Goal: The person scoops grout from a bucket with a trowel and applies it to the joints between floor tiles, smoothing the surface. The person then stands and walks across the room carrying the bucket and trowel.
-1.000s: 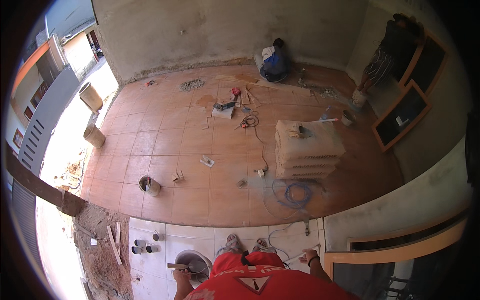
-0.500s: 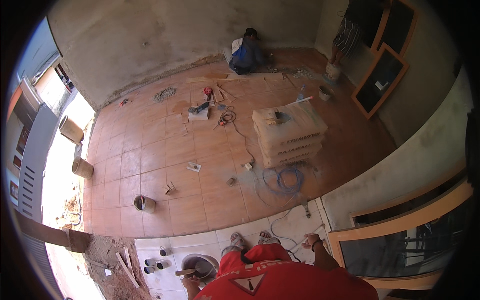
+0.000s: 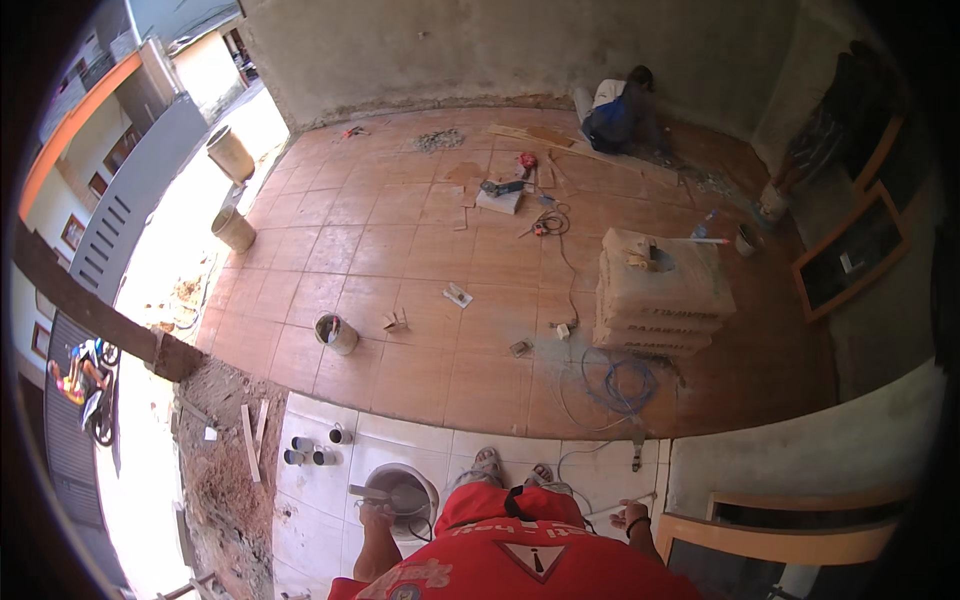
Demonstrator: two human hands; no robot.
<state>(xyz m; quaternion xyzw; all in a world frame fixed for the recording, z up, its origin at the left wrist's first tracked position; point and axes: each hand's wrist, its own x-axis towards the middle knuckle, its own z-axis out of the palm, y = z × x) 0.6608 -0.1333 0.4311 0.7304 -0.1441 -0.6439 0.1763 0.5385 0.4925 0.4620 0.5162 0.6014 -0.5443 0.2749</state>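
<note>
Low on the left, my left hand [image 3: 376, 515] is closed around a flat, pale, bar-shaped tool [image 3: 370, 492] whose exact kind I cannot make out. The tool lies across the left rim of a round bucket [image 3: 428, 480] with grey stuff inside. Out to the right, my right hand [image 3: 630, 514], with a dark band at the wrist, has its fingers bent near a thin white stick-like strip [image 3: 606, 513]. Whether that hand grips the strip is unclear. Several cups [image 3: 325, 456] stand on the white tiles left of the bucket.
Past the white tiles lies a reddish tiled floor with a bucket [image 3: 337, 335], stacked sacks [image 3: 665, 290], a blue hose coil [image 3: 618, 385] and an angle grinder [image 3: 502, 188]. A person [image 3: 620, 118] crouches at the far wall. Orange-framed panels [image 3: 780, 540] stand right.
My view has swung left, so the room appears shifted right. A motorbike with riders now shows outside at the left. My left hand still holds the tool at the bucket.
</note>
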